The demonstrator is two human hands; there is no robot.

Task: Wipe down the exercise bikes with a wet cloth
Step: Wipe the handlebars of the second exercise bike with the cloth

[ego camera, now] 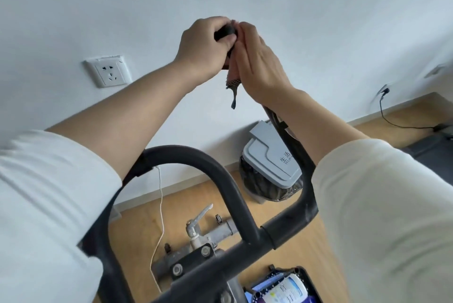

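The exercise bike's black handlebar (186, 154) rose toward the wall, and beside it stood a grey bin (272, 155) marked "生活". The left grip (206, 45) was closed round the bar's end (225, 31), probably to steady it. The right grip (259, 62) pressed the pink cloth (232, 79) against the bar. Whether its thumb pinched the cloth could not be told.
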